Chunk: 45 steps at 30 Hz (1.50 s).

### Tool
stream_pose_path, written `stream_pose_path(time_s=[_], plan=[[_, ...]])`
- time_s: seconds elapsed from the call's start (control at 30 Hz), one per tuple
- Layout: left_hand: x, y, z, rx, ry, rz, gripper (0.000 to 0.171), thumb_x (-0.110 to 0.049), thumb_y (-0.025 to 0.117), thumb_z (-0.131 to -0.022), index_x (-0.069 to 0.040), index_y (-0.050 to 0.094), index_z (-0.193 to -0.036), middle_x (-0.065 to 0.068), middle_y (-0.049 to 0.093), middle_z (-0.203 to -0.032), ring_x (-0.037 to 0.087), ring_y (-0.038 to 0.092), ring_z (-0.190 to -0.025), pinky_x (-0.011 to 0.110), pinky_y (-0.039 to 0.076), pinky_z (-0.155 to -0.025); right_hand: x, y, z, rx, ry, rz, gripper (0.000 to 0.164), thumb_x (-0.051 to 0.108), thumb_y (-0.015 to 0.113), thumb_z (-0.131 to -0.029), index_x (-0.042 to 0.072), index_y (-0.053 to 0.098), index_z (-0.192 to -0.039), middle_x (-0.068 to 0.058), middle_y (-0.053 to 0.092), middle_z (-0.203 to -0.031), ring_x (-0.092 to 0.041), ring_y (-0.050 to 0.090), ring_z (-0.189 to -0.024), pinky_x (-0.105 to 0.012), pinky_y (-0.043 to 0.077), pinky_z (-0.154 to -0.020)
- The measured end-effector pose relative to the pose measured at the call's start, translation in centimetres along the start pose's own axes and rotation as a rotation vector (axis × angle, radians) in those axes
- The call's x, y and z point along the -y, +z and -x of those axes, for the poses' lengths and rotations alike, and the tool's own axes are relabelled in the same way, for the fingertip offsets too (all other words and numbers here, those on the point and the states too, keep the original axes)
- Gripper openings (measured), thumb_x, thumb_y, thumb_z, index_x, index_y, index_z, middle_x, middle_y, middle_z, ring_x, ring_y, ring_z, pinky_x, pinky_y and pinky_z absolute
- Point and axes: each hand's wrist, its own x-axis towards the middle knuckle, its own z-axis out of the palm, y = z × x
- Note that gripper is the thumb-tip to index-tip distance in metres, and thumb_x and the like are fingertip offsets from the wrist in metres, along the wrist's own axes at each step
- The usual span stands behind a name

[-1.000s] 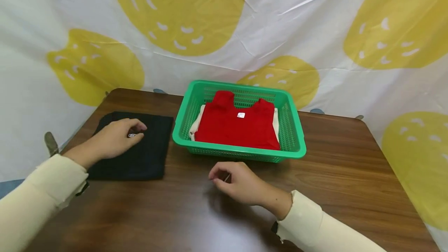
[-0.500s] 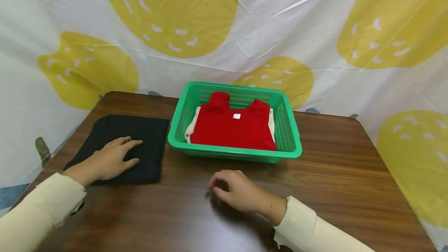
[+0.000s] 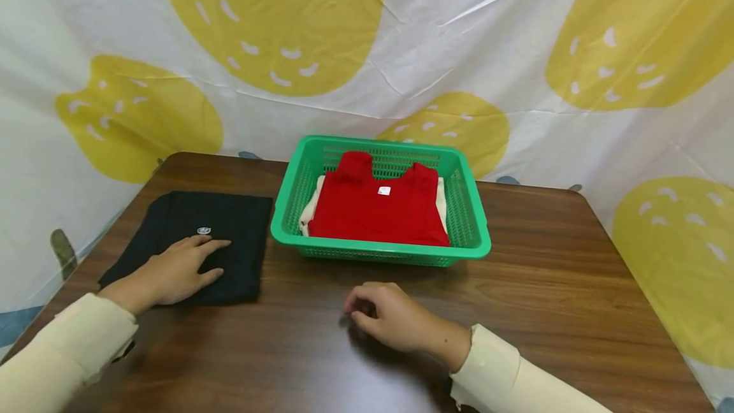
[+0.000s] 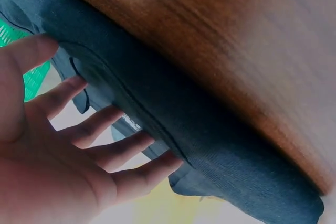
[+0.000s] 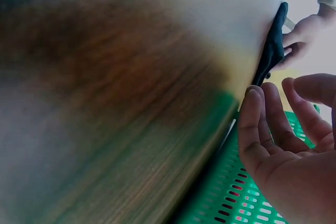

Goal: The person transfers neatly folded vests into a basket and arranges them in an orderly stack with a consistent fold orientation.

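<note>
On the left of the table lies a folded black garment [image 3: 241,222] with a small white round print. My left hand [image 3: 178,269] rests on it with spread, nearly straight fingers; in the left wrist view the fingertips touch the dark cloth [image 4: 157,103]. My right hand [image 3: 395,317] is by the table surface in front of the basket, its fingers loosely curled and holding nothing. A green plastic basket [image 3: 373,248] holds a folded red garment [image 3: 373,215] with a white label. Cream-coloured cloth [image 3: 312,209] shows under the red one.
The brown wooden table [image 3: 562,260] extends to the right of the basket. Behind it hangs a white curtain [image 3: 252,107] with large yellow fruit prints, close to the table's back edge.
My left hand has come down onto the black garment, its fingers spreading and shifting toward me, so the white print shows. The right hand has dropped slightly. The head view has shifted a little.
</note>
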Motion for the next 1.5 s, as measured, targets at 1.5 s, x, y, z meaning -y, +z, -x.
stream_pose_path(time_s=[1.5], plan=[[-7.2,1.4,7.2,0.187,0.165,-0.080,0.054,-0.038,0.074,-0.088,-0.026,0.059,-0.139,0.026,0.054,-0.140,0.052,0.057,-0.117,0.066,0.049,-0.090,0.5,0.3,1.7,0.023,0.065,-0.002,0.007,0.007,0.067,-0.091,0.012,0.070,-0.095,0.008,0.067,-0.084,-0.001,0.054,-0.074,-0.020,0.047,-0.072]])
